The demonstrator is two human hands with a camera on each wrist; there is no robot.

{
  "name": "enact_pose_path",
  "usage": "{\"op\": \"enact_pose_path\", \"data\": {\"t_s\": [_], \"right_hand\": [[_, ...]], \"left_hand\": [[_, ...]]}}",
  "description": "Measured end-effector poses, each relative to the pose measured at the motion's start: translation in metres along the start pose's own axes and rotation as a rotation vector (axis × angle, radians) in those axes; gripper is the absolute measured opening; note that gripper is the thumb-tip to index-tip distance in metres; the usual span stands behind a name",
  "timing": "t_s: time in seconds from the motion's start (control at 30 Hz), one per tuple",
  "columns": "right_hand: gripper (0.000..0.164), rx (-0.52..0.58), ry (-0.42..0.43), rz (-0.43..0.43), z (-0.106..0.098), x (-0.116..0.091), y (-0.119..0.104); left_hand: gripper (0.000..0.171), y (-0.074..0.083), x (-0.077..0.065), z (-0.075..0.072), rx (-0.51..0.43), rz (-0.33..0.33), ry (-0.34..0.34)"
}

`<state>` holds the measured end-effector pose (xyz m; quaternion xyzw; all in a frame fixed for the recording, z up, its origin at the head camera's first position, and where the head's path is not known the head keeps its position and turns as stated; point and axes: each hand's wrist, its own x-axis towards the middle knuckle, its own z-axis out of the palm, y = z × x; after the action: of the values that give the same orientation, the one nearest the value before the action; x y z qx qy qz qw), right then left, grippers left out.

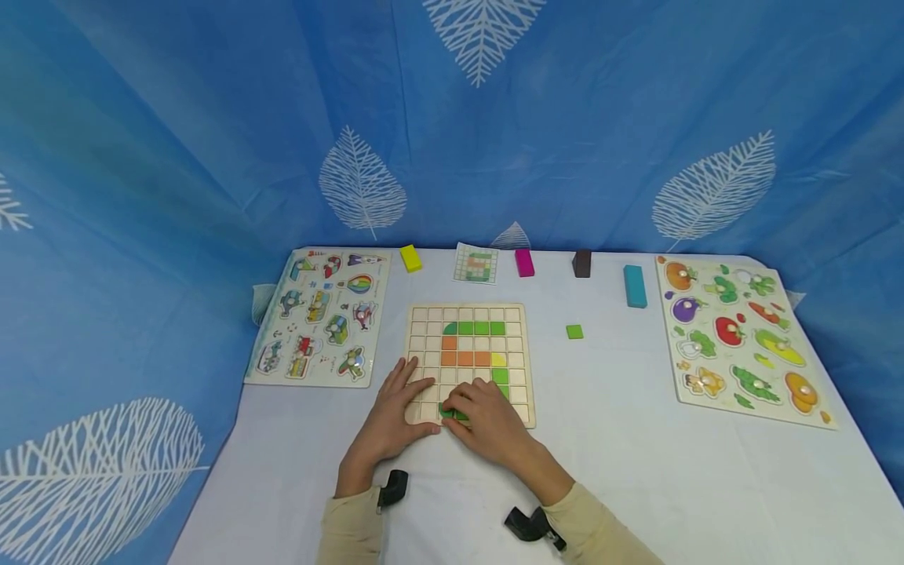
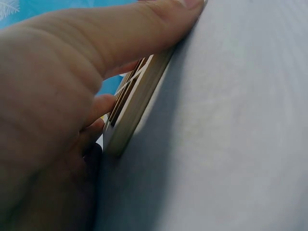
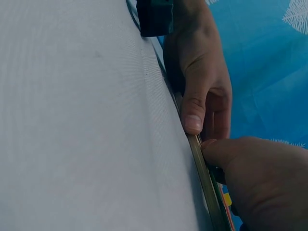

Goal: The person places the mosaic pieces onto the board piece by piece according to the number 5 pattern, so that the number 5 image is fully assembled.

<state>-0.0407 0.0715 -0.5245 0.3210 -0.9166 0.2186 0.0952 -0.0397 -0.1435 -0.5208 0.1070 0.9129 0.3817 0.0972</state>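
Tile point(image 1: 452, 411), green, is sitting in the bottom row of the grid board point(image 1: 468, 314), lower middle of the head frame, mostly hidden under the right hand point(image 1: 487, 420). Right-hand fingers are curling down over the tile and pressing or pinching it; exact finger contact can't be told from any view. Left hand point(image 1: 395, 416) is lying flat, fingers straight and slightly spread, pinning the board's lower-left corner; the left wrist view is showing its thumb point(image 2: 144, 29) along the board edge point(image 2: 139, 103).

Handling, as a judgement: tile is looking like thin painted wood, light, stiff, not fragile, probably a bit slick on top. Best hold is by its side edges with fingertips, or a flat press from above once it's in a cell. Board is looking light enough to slide on the cloth point(image 1: 636, 439), hence the bracing hand.

Edges and room: cell ribs are shallow, so a tilted tile could be catching on them. Green, orange and yellow tiles are already filling cells just above the hands. Spare green tile point(image 1: 574, 332) is lying right of the board, well apart. Open cloth on both sides of the board; peg puzzles point(image 1: 321, 314) point(image 1: 741, 337) are lying at far left and far right, blocks point(image 1: 524, 262) along the back edge.
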Motion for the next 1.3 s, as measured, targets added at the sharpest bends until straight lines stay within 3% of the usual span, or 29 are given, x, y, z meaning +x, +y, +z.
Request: {"op": "enact_pose_path", "data": {"t_s": [0.7, 0.93, 1.1, 1.3], "right_hand": [[0.006, -0.021, 0.035, 0.015, -0.001, 0.0, 0.002], [0.01, -0.015, 0.051, 0.03, -0.01, -0.004, 0.006], [0.009, 0.039, 0.114, 0.133, -0.023, -0.013, 0.036], [0.01, 0.131, 0.221, 0.399, -0.042, -0.027, 0.093]], "left_hand": [[0.077, 0.0, 0.001, 0.001, -0.002, 0.01, 0.003], [0.077, -0.001, 0.0, 0.001, 0.003, 0.006, 0.001], [0.077, 0.002, -0.001, 0.0, -0.002, -0.009, 0.007], [0.077, 0.004, -0.001, 0.0, -0.012, -0.013, 0.002]]}}
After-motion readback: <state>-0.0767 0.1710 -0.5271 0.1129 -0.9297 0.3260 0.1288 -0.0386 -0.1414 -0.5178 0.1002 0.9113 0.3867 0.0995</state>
